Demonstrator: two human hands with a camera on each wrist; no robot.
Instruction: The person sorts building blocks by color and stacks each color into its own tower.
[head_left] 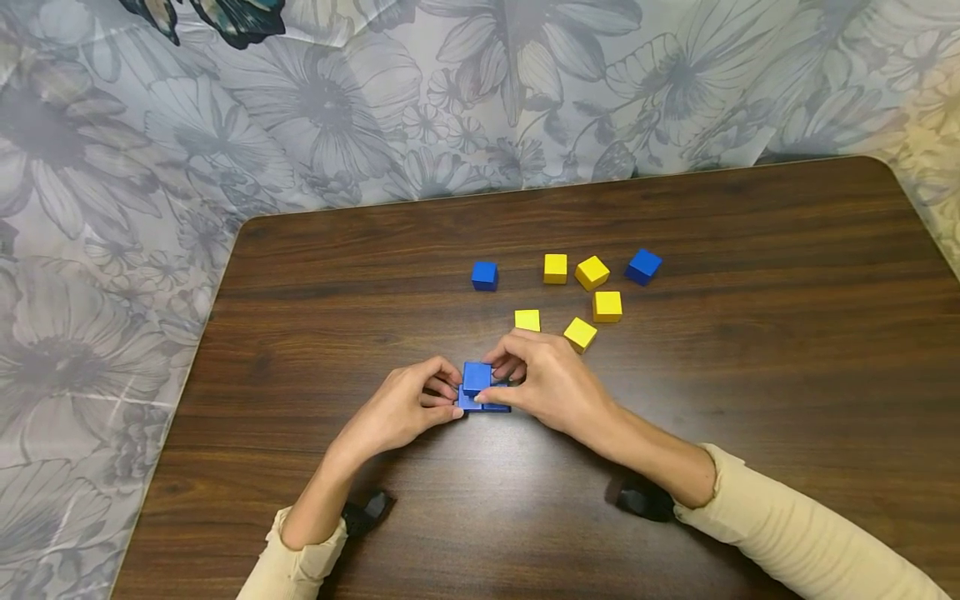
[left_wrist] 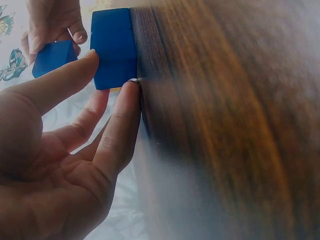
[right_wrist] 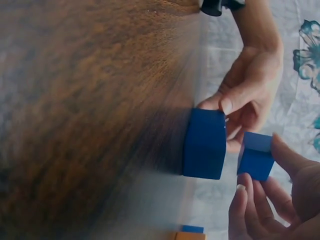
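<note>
Nearest the camera, a cream right sleeve (head_left: 795, 521) enters from the near right and a matching left sleeve (head_left: 300, 562) from the near left. Flower-printed cloth (head_left: 330, 100) hangs beyond the brown wood-grain worktop (head_left: 750, 333), also showing along its left side. The right hand (head_left: 551, 379) pinches a raised blue block (head_left: 477, 377) between thumb and fingers, holding it just above the lower blue blocks (left_wrist: 115, 62), with a gap showing in both wrist views. Those two lie side by side, touching, on the near middle of the worktop. The left hand (head_left: 401, 404) grasps their left end, thumb on the near side and fingers bent beyond. A black device sits at each wrist. Farther off, loose cubes are scattered: a blue cube (head_left: 484, 276) at far left, another blue one (head_left: 643, 267) at far right, and five yellow cubes (head_left: 607, 307) between, the nearest two just beyond the right hand.
</note>
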